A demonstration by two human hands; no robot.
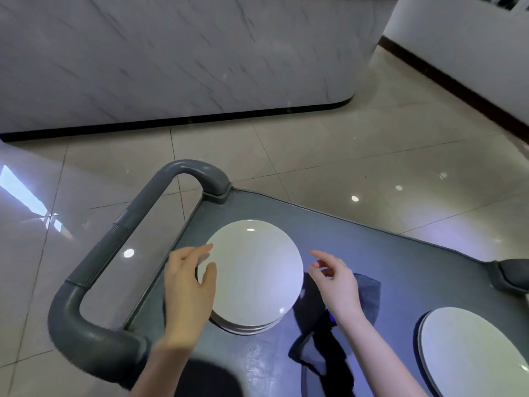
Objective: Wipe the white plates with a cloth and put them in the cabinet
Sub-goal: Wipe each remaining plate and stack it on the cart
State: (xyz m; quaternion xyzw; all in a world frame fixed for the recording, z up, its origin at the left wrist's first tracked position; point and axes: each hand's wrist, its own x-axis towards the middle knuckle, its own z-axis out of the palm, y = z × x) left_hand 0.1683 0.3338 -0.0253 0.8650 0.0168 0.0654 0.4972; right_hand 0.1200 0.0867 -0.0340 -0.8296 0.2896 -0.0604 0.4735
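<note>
White plates [254, 270] sit in a short stack on the grey cart [386, 262], at the end nearest its looped handle [114, 233]. They are round, glossy and smooth, with thin rims showing one under another at the near side. The stack lies between the two hands. The left hand [186, 287] is at its left rim, fingers spread and gently curved with the thumb over the edge, gripping nothing; I cannot tell whether it touches the rim. The right hand [337, 285] hovers just off the right rim, fingers loosely bent and holding nothing. A round stack has no long axis, so any point of the rim serves, and the left hand looks nearer to a grip. Beneath the right hand lies the cloth [369, 296], dark, thin and crumpled, trailing toward the cart's near edge. A second stack [469, 353] of white plates sits toward the near right corner, well apart from the first. The cart top is matt grey with a raised lip.
</note>
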